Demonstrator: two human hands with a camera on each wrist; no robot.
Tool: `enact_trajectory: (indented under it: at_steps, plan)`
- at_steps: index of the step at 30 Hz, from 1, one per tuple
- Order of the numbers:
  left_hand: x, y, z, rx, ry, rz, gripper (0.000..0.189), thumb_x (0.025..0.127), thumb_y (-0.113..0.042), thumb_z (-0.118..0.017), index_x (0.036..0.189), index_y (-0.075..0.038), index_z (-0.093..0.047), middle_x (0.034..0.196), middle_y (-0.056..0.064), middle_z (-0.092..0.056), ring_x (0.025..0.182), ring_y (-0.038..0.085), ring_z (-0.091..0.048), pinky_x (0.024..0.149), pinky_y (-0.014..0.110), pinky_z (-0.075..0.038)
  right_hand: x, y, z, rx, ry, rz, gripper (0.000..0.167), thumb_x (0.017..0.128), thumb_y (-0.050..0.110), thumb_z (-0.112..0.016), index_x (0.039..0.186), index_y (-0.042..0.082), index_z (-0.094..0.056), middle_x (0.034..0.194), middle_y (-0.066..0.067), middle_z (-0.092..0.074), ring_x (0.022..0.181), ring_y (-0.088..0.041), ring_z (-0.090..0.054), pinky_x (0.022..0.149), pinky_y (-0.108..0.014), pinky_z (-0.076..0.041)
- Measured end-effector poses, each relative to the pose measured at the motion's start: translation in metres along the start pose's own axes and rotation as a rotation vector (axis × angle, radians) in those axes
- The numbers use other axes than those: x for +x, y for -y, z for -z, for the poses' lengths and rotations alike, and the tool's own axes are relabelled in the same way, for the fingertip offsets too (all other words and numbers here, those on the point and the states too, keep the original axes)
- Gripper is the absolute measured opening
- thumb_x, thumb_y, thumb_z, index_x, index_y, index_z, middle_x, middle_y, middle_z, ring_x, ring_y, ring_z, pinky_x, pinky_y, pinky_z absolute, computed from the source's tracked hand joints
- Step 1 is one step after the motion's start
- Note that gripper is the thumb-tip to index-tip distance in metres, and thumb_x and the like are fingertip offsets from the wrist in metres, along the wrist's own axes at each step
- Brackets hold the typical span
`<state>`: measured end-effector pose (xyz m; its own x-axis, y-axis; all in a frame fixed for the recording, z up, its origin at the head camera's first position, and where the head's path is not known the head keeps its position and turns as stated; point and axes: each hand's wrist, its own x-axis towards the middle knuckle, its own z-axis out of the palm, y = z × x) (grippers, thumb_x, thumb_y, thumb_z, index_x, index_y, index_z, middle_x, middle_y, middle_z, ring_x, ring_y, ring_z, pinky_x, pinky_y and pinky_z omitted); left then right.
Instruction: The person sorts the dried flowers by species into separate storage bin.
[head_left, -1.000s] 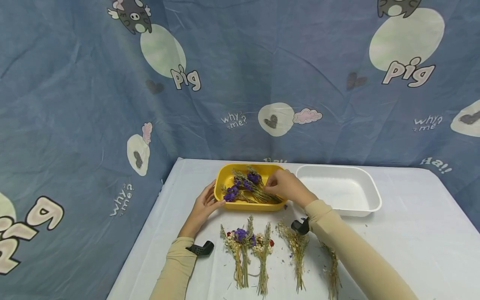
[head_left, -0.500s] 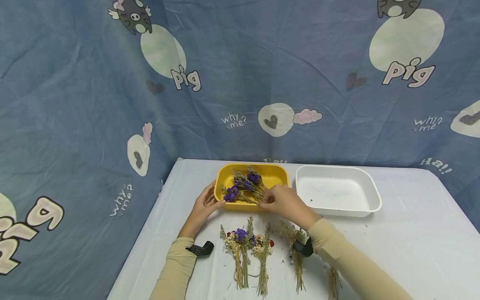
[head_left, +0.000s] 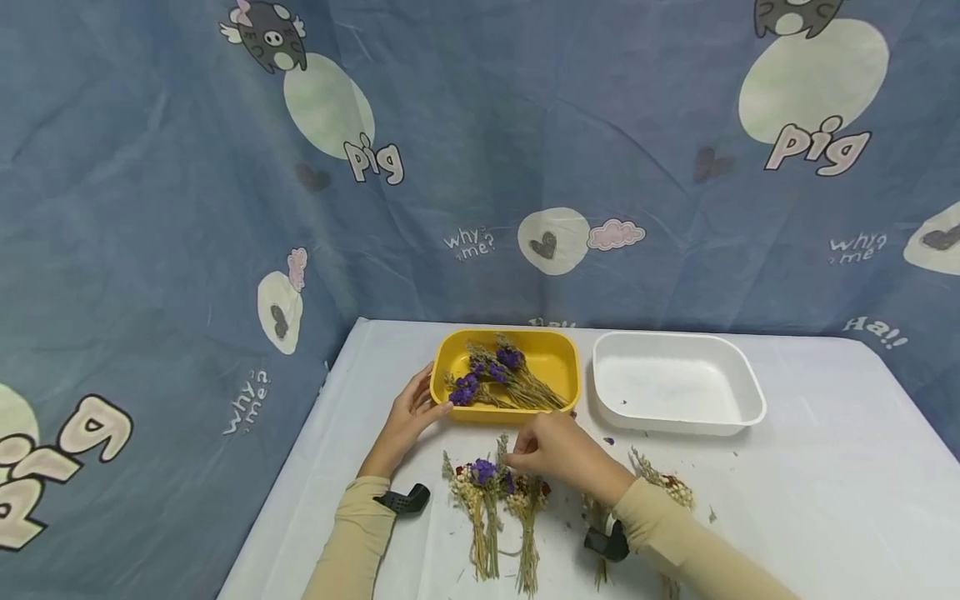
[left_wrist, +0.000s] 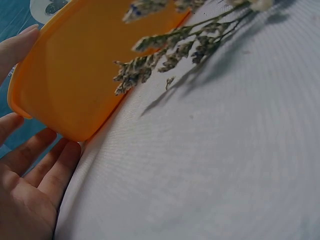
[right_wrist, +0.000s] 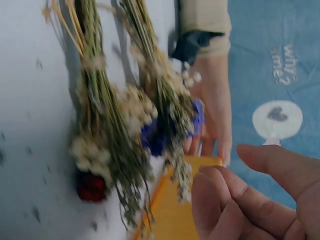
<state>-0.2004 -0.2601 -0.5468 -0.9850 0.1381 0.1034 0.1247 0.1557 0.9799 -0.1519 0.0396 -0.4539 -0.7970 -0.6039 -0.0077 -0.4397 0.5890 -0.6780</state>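
Note:
My left hand rests at the left end of the yellow plastic box, fingers fairly straight against its outside and the thumb near its front corner. Inside the box lie bunches of dried purple flowers. My right hand hovers just in front of the box, over the tops of the dried flower bunches on the table. In the right wrist view its fingers are loosely bent, the thumb apart from them, with nothing seen between. Nearest to it are a bunch with a dark red bloom and a purple one.
A white plastic tray stands right of the yellow box. More dried bunches lie under and beside my right forearm, partly hidden. Small plant crumbs dot the white tablecloth. A printed blue curtain hangs behind.
My right hand has left the bunches in the yellow box and come toward me, over the bunches on the table. The left hand stays at the box.

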Motion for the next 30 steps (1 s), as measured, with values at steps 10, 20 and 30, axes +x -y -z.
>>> enact_trajectory:
  at_steps: [10,20,30]
  plan:
    - [0.001,-0.001,0.001,-0.005,0.01,-0.004,0.083,0.095,-0.024,-0.078,0.163,-0.032,-0.031,0.164,0.009,-0.041,0.151,0.03,-0.042,0.117,0.02,-0.045,-0.013,0.008,-0.024,0.023,0.054,-0.047,0.036,0.092,0.03,-0.077,0.059,0.016,-0.074,0.046,0.014,-0.058,0.039,-0.003,-0.045,0.04,-0.018,-0.037]
    - [0.0,0.001,0.001,0.0,-0.004,0.002,0.082,0.095,-0.025,-0.077,0.162,-0.032,-0.031,0.164,0.008,-0.041,0.152,0.029,-0.04,0.118,0.019,-0.043,-0.023,0.015,-0.056,-0.087,0.045,-0.055,0.041,0.091,0.035,-0.078,0.054,0.021,-0.069,0.042,0.017,-0.05,0.036,0.002,-0.039,0.037,-0.016,-0.036]
    - [-0.001,-0.001,0.0,0.014,-0.012,0.019,0.082,0.094,-0.028,-0.079,0.161,-0.035,-0.032,0.163,0.006,-0.042,0.15,0.028,-0.043,0.117,0.024,-0.046,-0.022,0.016,-0.076,-0.197,-0.012,-0.069,0.046,0.088,0.041,-0.078,0.047,0.026,-0.065,0.041,0.018,-0.046,0.038,0.001,-0.035,0.036,-0.018,-0.035]
